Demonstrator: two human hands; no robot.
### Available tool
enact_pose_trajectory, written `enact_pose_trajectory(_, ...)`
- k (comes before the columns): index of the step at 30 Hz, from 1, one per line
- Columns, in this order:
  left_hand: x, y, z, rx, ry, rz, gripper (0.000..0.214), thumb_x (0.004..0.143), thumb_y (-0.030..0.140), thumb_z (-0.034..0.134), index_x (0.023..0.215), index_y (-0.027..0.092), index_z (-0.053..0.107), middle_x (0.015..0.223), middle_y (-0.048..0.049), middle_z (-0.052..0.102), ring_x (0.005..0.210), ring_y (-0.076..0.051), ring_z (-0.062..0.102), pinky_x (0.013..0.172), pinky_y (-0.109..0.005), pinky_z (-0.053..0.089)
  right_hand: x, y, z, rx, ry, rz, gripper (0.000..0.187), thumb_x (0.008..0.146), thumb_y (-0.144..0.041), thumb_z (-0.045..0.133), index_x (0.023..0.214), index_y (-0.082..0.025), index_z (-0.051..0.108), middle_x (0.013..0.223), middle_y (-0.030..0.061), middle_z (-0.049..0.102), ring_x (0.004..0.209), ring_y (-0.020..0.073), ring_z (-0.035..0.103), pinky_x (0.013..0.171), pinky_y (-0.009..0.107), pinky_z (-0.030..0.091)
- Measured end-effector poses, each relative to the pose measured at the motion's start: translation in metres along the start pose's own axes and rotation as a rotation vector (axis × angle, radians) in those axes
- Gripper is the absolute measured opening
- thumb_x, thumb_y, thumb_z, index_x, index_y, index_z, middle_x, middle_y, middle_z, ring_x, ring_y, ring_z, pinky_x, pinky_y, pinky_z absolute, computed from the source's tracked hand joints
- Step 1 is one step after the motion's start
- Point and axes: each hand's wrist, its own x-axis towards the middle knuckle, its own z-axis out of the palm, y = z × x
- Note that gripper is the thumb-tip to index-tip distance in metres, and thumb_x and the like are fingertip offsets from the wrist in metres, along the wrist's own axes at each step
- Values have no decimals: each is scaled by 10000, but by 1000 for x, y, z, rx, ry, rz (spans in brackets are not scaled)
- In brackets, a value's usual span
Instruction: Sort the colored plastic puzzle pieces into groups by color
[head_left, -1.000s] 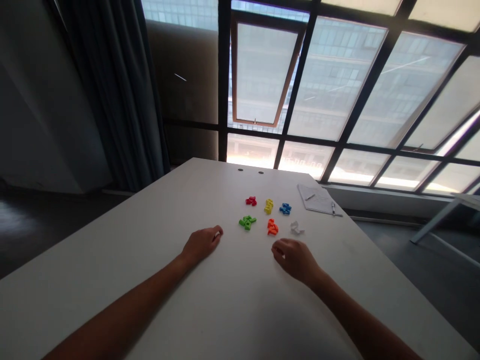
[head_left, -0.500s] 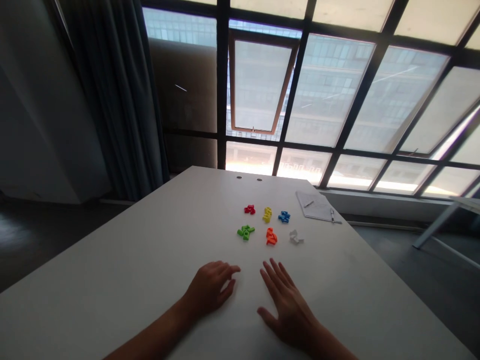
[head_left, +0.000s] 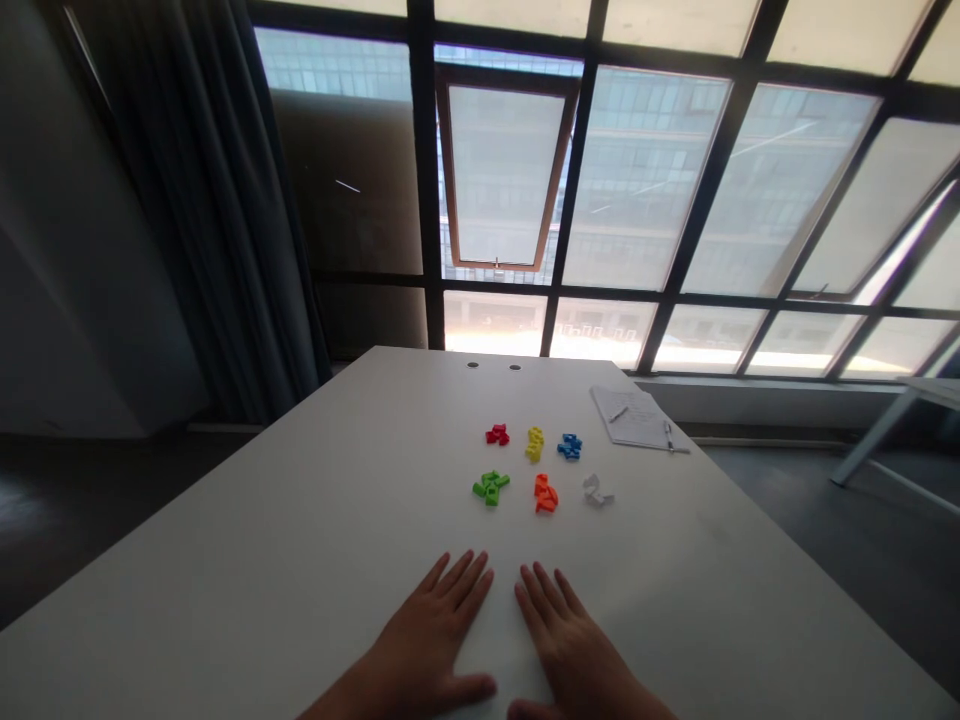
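Observation:
My left hand (head_left: 435, 637) lies palm down over the white table (head_left: 247, 560), fingers stretched out and holding nothing. Beside it, my right hand (head_left: 566, 640) is flat too, its fingers slightly spread and empty. Beyond the fingertips sit small plastic pieces sorted by colour. Nearest are a green pile (head_left: 491, 488), an orange pile (head_left: 546, 494) and a white pile (head_left: 596, 491). Farther back are a red pile (head_left: 497, 435), a yellow pile (head_left: 534, 444) and a blue pile (head_left: 569, 446). Neither hand touches any pile.
Sheets of paper (head_left: 637, 417) with two pens on them lie at the table's right edge. Two round holes are set near the far edge. Behind stand a large window wall and a dark curtain (head_left: 225, 220). Another table (head_left: 934, 390) shows at the right.
My left hand has gone from loosely curled to flat with fingers extended, and has drawn nearer to me. My right hand has also shifted slightly back. The piles look unmoved on the table.

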Motion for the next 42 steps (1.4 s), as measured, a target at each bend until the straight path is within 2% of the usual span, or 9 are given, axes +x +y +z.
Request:
enact_pose_trajectory(6, 1, -1, -2, -20, -42, -17, 973, 882, 801, 440, 1640, 286, 113, 1668, -98, 116, 1530, -368, 188, 1246, -587, 175, 1, 5, 7, 0, 2, 12, 1033, 895, -683, 581, 1631, -159, 81, 1654, 159, 28, 1528, 403, 95, 1249, 569, 168)
enact_pose_trajectory(14, 1, 0, -2, -37, -49, -25, 954, 898, 786, 430, 1642, 280, 112, 1671, -104, 115, 1536, -366, 170, 1248, -595, 145, 3, -6, -7, 43, -31, 63, 880, 959, -656, 484, 1606, -114, 236, 1642, 191, 123, 1529, 395, 101, 1240, 596, 169)
enact_pose_trajectory(23, 2, -2, 1, -6, 9, -14, 915, 899, 764, 468, 1634, 309, 167, 1661, -87, 195, 1517, -356, 246, 1247, -564, 200, -1, -14, -18, 129, 87, 88, 726, 939, -458, 607, 1569, -181, 374, 1626, 157, 297, 1510, 357, 255, 1227, 580, 251)
enact_pose_trajectory(27, 1, -4, 4, 10, 27, -16, 888, 913, 741, 474, 1631, 305, 184, 1658, -91, 214, 1513, -343, 268, 1246, -548, 212, -1, -10, -13, 294, 391, 234, 396, 941, -254, 540, 1322, -228, 645, 1425, 137, 589, 1324, 286, 553, 1106, 481, 478)
enact_pose_trajectory(30, 1, -5, 6, 19, 31, -16, 878, 921, 729, 476, 1631, 303, 186, 1660, -94, 214, 1516, -338, 265, 1248, -545, 206, -1, -7, -11, 435, 586, 211, 278, 964, -220, 479, 1053, -236, 742, 1132, 114, 723, 1059, 235, 700, 958, 397, 579)
enact_pose_trajectory(33, 2, -5, 6, 31, 13, -22, 864, 933, 719, 463, 1632, 295, 182, 1663, -96, 205, 1521, -337, 250, 1247, -554, 197, -4, -11, -12, 555, 579, 74, 235, 984, -275, 528, 973, -242, 760, 986, 78, 759, 907, 198, 738, 854, 319, 609)
enact_pose_trajectory(37, 2, -4, 4, 33, -3, -37, 844, 942, 711, 452, 1629, 294, 193, 1658, -98, 211, 1519, -340, 256, 1242, -563, 204, -9, -21, -12, 608, 499, -80, 285, 1028, -338, 499, 1056, -252, 770, 1063, 78, 773, 941, 188, 749, 866, 289, 605)
enact_pose_trajectory(40, 3, -4, 4, 34, -1, -45, 830, 946, 705, 450, 1627, 308, 192, 1659, -85, 210, 1519, -332, 260, 1243, -559, 209, -10, -23, -10, 626, 479, -75, 306, 1029, -391, 506, 1092, -244, 766, 1071, 84, 776, 942, 204, 754, 875, 302, 605)
enact_pose_trajectory(42, 3, -6, 6, 39, 11, -47, 828, 944, 701, 459, 1626, 317, 190, 1660, -75, 213, 1517, -327, 268, 1242, -556, 219, -9, -23, -9, 657, 485, -17, 335, 1028, -427, 504, 1124, -225, 753, 1024, 89, 781, 782, 188, 764, 792, 289, 621)
